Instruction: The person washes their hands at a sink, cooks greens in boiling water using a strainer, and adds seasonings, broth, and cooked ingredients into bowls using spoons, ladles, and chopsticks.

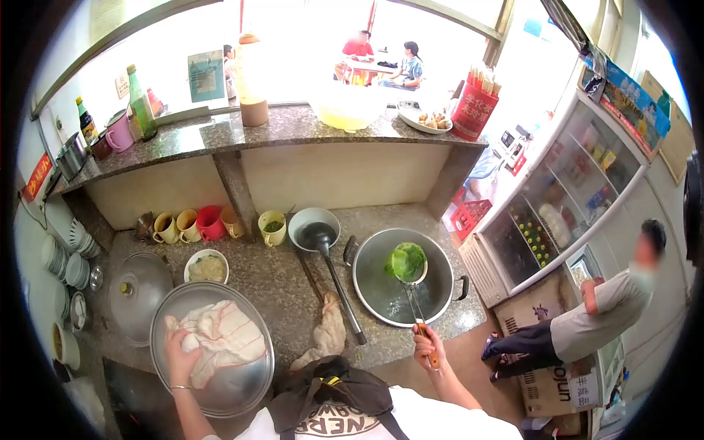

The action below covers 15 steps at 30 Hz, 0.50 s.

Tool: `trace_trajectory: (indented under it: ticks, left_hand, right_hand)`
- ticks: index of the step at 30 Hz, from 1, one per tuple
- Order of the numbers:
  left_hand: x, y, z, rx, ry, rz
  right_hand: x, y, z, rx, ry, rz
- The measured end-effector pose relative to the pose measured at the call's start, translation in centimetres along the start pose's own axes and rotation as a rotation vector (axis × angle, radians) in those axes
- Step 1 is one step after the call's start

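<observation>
My right hand [427, 348] is wrapped round the wooden handle of a strainer [413, 299]. Green leafy vegetables [406, 260] lie in its basket, over a large two-handled metal pot [367, 297] of liquid. On the left, a white cloth [233, 339] with red lines is bunched in a wide, round metal pan [253, 389]. My left hand [181, 357] grips the cloth's left side, fingers curled into it. Between the two lies a long-handled ladle [341, 293], its head in a metal bowl [298, 218].
A white bowl of pale food [207, 267] and a domed lid [139, 301] stand left. Several mugs [188, 225] line the back. Above is a stone ledge [293, 125] with bottles. A person [605, 308] stands right, by a glass-door fridge [557, 198]; others sit outside.
</observation>
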State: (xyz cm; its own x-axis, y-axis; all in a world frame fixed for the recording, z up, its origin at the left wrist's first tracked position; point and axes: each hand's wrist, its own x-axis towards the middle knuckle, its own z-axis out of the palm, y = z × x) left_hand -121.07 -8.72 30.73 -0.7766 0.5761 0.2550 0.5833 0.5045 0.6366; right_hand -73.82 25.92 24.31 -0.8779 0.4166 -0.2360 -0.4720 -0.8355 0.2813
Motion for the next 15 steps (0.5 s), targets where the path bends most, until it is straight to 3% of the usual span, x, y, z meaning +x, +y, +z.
trace_trajectory:
  ticks: [2, 8, 10, 12, 14, 15]
  left_hand:
    - [-0.3, -0.2, 0.3, -0.008, 0.014, -0.006]
    - [-0.2, 0.1, 0.2, -0.002, 0.006, 0.004]
    - [-0.2, -0.2, 0.5, 0.0, 0.012, 0.009]
    - [-0.4, -0.3, 0.4, 0.01, 0.016, 0.016]
    - [-0.3, 0.3, 0.0, -0.018, -0.005, -0.009]
    - [-0.2, 0.4, -0.1, -0.016, -0.005, -0.012]
  right_hand:
    - [0.1, -0.4, -1.0, -0.245, -0.009, 0.001]
    - [0.2, -0.2, -0.3, -0.09, 0.018, 0.034]
    - [0.1, -0.5, -1.1, -0.336, 0.055, -0.012]
    - [0.0, -0.3, -0.6, -0.306, 0.086, -0.029]
    - [0.0, 1.0, 1.1, 0.026, 0.051, -0.011]
    - [-0.2, 0.9, 0.7, -0.005, 0.04, 0.011]
